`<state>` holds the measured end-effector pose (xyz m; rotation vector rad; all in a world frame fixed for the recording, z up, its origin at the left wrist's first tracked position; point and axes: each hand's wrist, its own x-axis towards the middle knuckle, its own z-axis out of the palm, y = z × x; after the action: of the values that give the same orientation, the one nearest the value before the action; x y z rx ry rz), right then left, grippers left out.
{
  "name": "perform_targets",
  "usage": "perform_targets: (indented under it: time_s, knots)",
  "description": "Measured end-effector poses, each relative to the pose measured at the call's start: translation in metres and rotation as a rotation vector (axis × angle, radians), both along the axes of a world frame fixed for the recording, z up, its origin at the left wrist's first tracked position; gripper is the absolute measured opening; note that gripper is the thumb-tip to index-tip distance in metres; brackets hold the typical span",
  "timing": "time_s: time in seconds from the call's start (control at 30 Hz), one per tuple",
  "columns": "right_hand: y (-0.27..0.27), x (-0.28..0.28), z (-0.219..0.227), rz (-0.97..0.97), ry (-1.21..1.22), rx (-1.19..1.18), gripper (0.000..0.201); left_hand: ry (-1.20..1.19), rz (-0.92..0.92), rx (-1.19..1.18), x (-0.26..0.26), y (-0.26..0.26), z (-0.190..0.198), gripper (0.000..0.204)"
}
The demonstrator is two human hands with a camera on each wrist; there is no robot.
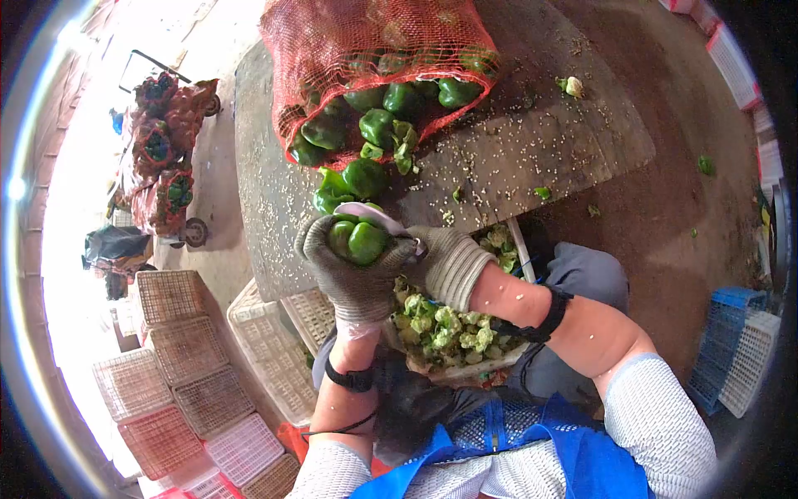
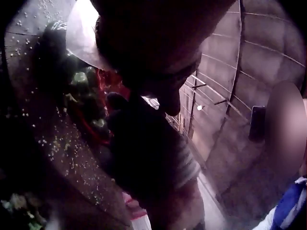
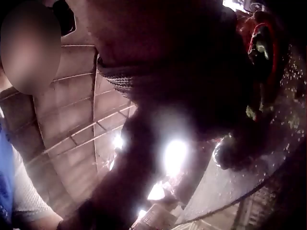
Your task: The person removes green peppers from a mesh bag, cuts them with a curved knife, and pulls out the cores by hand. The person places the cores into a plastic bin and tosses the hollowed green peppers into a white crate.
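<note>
In the head view, my gloved left hand [image 1: 353,285] grips a green bell pepper [image 1: 366,244], its fingers curled round the sides. My gloved right hand [image 1: 445,264] meets it from the right, fingers curled round the handle of a tool with a pale flat blade [image 1: 371,216]. That blade lies along the pepper's far side. Just beyond are more peppers [image 1: 364,178], outside the mouth of a red mesh bag [image 1: 378,50] full of them. Both wrist views are dark; the left hand [image 2: 144,148] and right hand [image 3: 192,100] show mainly as silhouettes.
Pale seeds and scraps dot the wooden board [image 1: 532,150]. Below the hands, a crate holds green pepper cores [image 1: 449,333]. Stacked baskets [image 1: 170,295] stand at left, with a cart of bagged peppers [image 1: 158,154] behind. A blue crate [image 1: 719,349] stands at right.
</note>
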<state>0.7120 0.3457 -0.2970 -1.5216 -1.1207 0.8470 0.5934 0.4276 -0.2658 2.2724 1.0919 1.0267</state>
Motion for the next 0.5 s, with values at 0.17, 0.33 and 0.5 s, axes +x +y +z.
perform_targets:
  time_s: [0.17,0.33,0.5]
  knots:
    - [-0.002,-0.001,-0.023,-0.015,0.156,0.058,0.023,-0.036,-0.054,0.084,-0.002,-0.007,-0.004,0.097]
    - [0.005,-0.016,0.001,-0.144,-0.227,-0.1,0.026,-0.137,0.003,0.035,0.009,-0.004,0.016,0.079]
    - [0.006,-0.03,0.023,-0.045,-0.316,-0.237,0.017,-0.571,-0.032,-0.451,-0.001,0.038,0.019,0.059]
